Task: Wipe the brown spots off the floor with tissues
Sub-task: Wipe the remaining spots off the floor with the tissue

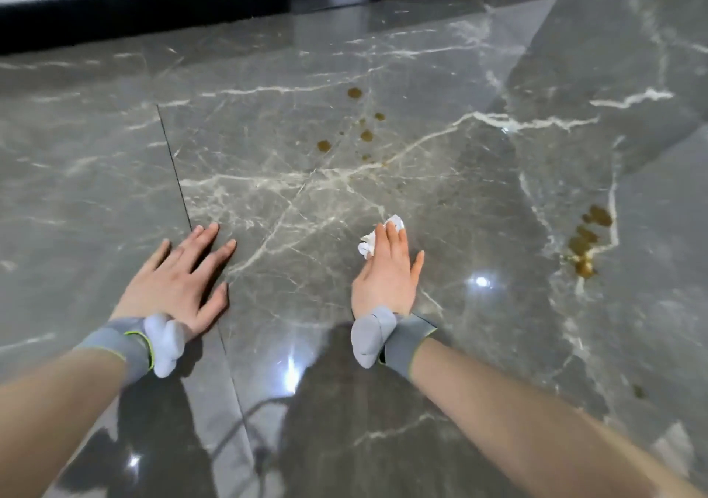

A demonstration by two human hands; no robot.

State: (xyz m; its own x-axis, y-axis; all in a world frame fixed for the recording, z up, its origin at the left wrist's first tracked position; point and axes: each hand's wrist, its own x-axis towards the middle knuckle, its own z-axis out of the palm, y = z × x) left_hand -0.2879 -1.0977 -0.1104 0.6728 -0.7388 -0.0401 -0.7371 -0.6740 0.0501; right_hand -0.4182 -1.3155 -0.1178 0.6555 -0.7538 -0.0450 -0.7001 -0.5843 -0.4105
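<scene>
Glossy grey veined floor (421, 210), bounded at the far edge by black skirting (153, 10). Left hand (180, 283) flat on the tiles, fingers spread wide, holding nothing. Right hand (387, 271) down too, fingers straight, pressing. Grey wristbands (126, 348) on both wrists. Under the right fingers, a crumpled white tissue (367, 246), against the floor. Brown spots (362, 125) ahead, apart from it; second cluster (586, 240) off to the right.

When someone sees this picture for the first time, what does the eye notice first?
Brown spots stand out on the glossy grey floor ahead, near the middle, with a larger cluster at the right. The right hand presses a crumpled white tissue onto the floor, short of both, and the left hand lies flat to its left.
</scene>
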